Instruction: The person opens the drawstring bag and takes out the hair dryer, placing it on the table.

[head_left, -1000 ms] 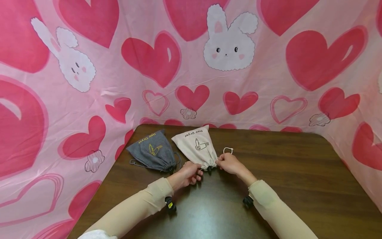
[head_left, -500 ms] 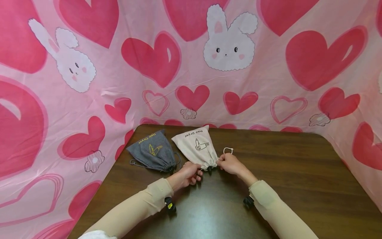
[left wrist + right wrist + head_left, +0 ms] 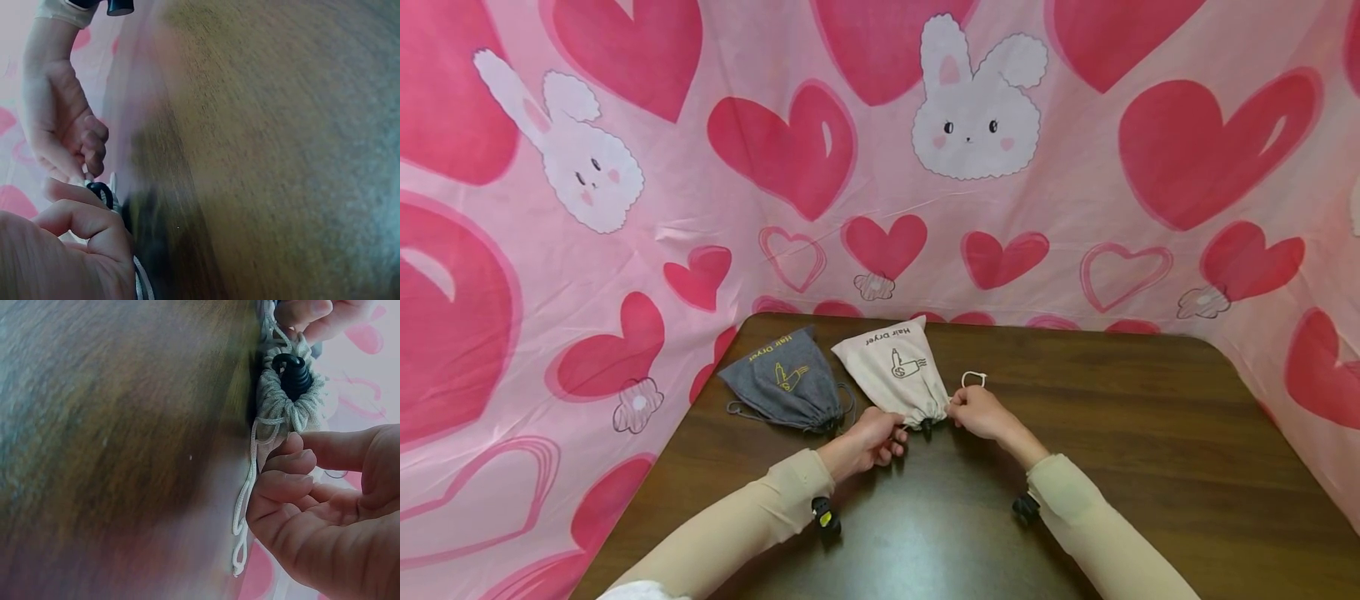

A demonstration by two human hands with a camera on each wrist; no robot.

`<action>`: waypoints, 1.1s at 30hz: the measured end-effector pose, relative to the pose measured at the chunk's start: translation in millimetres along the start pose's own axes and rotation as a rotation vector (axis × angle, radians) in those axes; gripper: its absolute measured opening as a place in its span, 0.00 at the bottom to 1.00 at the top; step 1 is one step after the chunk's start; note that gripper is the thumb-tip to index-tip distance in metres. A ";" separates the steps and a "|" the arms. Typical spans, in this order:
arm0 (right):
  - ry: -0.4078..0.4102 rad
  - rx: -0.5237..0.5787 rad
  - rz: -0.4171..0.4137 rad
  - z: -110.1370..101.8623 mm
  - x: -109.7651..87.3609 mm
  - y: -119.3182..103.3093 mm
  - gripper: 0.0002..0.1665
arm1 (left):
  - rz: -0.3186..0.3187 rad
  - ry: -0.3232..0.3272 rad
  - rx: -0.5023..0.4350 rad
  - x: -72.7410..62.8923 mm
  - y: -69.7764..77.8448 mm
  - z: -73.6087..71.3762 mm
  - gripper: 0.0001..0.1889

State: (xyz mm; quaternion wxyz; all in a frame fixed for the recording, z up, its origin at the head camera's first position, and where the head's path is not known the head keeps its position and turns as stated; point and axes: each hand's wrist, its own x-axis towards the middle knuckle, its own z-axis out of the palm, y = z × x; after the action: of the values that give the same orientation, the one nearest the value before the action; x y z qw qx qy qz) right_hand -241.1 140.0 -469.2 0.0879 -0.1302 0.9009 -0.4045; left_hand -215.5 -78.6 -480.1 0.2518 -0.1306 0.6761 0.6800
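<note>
Leaving the grey bag (image 3: 782, 379) alone at far left, we'd hold both sides evenly taut imo and keep the black coil (image 3: 295, 381) from snagging. Our left hand (image 3: 872, 437) pinches the left edge of the white bag (image 3: 891, 367) at its gathered mouth, far side of the table (image 3: 1112, 417), left of middle. Our right hand (image 3: 981, 412) pinches the opposite edge. Versus half a second ago, basically nothing's moved.
</note>
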 end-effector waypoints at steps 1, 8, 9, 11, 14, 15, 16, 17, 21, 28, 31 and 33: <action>0.001 0.001 0.001 0.1 -0.1 0.2 0.16 | 0.001 0.000 -0.001 -0.2 -0.2 0.1 0.08; 0.014 -0.007 0.015 0.1 0.2 2.0 0.16 | -0.001 -0.004 0.000 0.1 -0.6 -1.4 0.08; 0.016 -0.010 0.016 0.1 0.1 2.5 0.16 | -0.001 -0.004 0.001 0.0 -0.5 -1.7 0.08; 0.019 -0.014 0.016 0.1 -0.1 3.1 0.17 | 0.001 -0.007 0.003 -0.5 -0.4 -2.1 0.08; 0.017 -0.016 0.015 -0.2 -0.3 3.7 0.16 | 0.004 -0.010 0.007 -1.2 -1.0 -2.8 0.08; 0.017 -0.017 0.014 -0.4 -0.4 4.0 0.16 | 0.004 -0.011 0.008 -1.3 -1.3 -3.2 0.08; 0.017 -0.017 0.015 -0.6 -0.4 4.1 0.16 | 0.004 -0.010 0.010 -1.4 -1.8 -3.7 0.08; 0.017 -0.017 0.017 -0.9 -0.6 4.0 0.16 | 0.004 -0.009 0.011 -1.5 -2.1 -4.1 0.08; 0.020 -0.016 0.018 -2.2 -2.0 3.2 0.16 | 0.001 -0.006 0.006 -2.4 -2.5 -5.5 0.08; 0.004 0.058 0.070 -2.4 -4.1 1.8 0.15 | -0.014 -0.032 -0.006 -5.7 -2.0 -4.5 0.08; -0.001 0.083 0.094 -1.4 -4.2 0.9 0.15 | -0.034 -0.049 -0.004 -6.0 -0.9 -4.3 0.09; -0.006 0.091 0.101 -0.7 -4.3 0.4 0.15 | -0.036 -0.060 0.002 -6.4 -0.3 -3.9 0.11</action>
State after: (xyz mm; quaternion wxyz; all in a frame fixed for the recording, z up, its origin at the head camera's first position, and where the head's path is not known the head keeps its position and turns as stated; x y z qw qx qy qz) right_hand -237.3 142.2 -468.8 0.1166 -0.0816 0.8868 -0.4397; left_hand -210.6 -83.5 -477.2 0.2843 -0.1218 0.6664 0.6785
